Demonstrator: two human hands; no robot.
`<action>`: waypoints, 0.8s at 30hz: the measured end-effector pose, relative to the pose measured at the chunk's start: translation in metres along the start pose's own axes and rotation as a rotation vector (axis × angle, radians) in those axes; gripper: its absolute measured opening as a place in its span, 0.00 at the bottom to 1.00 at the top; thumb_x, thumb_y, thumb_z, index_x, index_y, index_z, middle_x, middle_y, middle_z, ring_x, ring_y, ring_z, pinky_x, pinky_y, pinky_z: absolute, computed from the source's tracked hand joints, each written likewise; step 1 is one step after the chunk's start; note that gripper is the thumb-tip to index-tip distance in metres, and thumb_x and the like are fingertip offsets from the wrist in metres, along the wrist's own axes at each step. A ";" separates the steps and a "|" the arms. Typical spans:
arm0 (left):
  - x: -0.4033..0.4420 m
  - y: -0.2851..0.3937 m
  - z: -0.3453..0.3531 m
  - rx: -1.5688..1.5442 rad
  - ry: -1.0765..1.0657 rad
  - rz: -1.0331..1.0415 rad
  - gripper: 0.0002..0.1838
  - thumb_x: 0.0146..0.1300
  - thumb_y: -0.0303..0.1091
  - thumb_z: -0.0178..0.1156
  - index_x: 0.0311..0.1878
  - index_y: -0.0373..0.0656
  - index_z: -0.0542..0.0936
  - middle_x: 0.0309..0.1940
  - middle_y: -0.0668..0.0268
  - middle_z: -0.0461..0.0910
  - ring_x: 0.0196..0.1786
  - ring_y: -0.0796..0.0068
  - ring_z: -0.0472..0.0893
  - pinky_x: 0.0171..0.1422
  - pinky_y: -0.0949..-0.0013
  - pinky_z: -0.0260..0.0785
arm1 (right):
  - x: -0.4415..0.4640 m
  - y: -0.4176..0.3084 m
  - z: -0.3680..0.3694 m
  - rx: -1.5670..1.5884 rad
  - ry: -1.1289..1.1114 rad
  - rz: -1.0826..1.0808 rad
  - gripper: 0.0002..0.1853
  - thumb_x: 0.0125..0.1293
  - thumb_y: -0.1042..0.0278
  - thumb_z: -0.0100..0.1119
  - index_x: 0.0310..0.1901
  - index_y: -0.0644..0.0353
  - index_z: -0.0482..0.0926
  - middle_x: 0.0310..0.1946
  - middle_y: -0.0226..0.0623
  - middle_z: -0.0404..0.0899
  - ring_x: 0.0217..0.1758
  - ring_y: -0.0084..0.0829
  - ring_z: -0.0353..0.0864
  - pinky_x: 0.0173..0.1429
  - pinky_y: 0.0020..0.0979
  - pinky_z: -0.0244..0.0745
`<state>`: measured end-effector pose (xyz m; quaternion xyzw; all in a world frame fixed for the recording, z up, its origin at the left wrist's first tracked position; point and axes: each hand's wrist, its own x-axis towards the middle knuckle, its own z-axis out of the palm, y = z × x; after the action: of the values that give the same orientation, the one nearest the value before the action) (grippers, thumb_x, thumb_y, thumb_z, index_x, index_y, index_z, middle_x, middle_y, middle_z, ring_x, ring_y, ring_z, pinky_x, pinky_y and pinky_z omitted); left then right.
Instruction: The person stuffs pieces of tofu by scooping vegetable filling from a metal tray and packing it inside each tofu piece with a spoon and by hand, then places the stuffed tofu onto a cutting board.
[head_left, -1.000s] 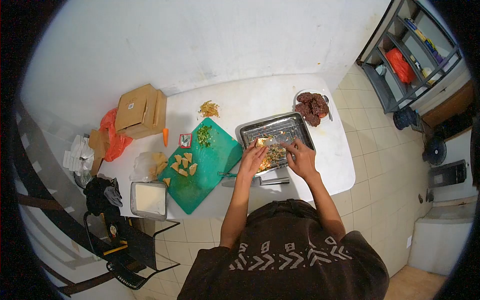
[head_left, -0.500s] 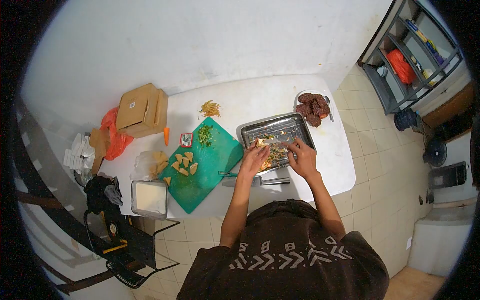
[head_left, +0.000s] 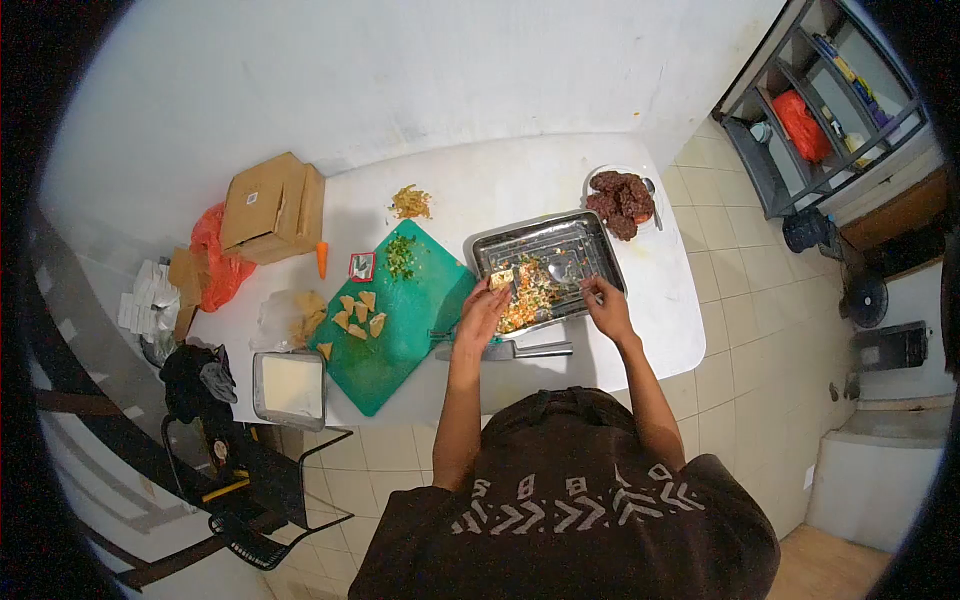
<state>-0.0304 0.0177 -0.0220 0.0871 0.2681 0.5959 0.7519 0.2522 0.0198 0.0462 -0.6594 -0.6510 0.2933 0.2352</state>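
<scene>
My left hand (head_left: 482, 312) is closed around a small pale piece of fried tofu (head_left: 501, 279), held over the near left side of a metal tray (head_left: 482, 243). My right hand (head_left: 610, 312) pinches the handle of a spoon (head_left: 557, 271), whose bowl hangs above the tray. Under it lies a loose chopped vegetable mix (head_left: 530, 297), orange, white and green. More cut tofu pieces (head_left: 358, 312) rest on the green cutting board (head_left: 385, 375), left of my hands, near a pile of chopped greens (head_left: 400, 257).
A large knife (head_left: 520, 350) lies at the table's front edge below the tray. A plate of dark red-brown food (head_left: 621, 203) sits at the back right. To the left are a cardboard box (head_left: 270, 210), a carrot (head_left: 322, 260), a plastic bag (head_left: 282, 320) and a white-filled container (head_left: 290, 388).
My right hand and the spoon have drawn away to the right from the tofu in my left hand. The chopped mix shows more plainly between them. The whole view has shifted slightly.
</scene>
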 end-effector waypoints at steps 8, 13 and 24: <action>-0.027 0.011 0.006 0.338 0.075 -0.001 0.31 0.69 0.26 0.59 0.72 0.33 0.61 0.56 0.55 0.77 0.62 0.61 0.78 0.68 0.56 0.72 | -0.003 0.050 0.026 0.483 -0.038 0.004 0.12 0.74 0.65 0.54 0.47 0.63 0.82 0.36 0.36 0.84 0.38 0.28 0.82 0.47 0.32 0.76; -0.021 0.010 -0.008 0.357 0.111 0.009 0.30 0.69 0.29 0.60 0.72 0.36 0.64 0.56 0.58 0.78 0.62 0.65 0.79 0.65 0.59 0.72 | 0.014 0.024 0.006 0.211 0.132 -0.142 0.16 0.78 0.61 0.45 0.48 0.62 0.81 0.35 0.44 0.84 0.34 0.33 0.83 0.42 0.34 0.76; -0.010 0.003 -0.018 0.353 0.215 -0.004 0.24 0.65 0.26 0.66 0.64 0.38 0.73 0.50 0.66 0.79 0.54 0.71 0.82 0.56 0.67 0.76 | 0.018 0.030 0.064 0.084 0.006 -0.270 0.17 0.80 0.61 0.42 0.46 0.64 0.79 0.32 0.39 0.83 0.27 0.26 0.78 0.36 0.31 0.75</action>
<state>-0.0436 0.0061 -0.0331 0.1530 0.4471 0.5442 0.6932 0.2285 0.0315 -0.0218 -0.5564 -0.7201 0.2841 0.3019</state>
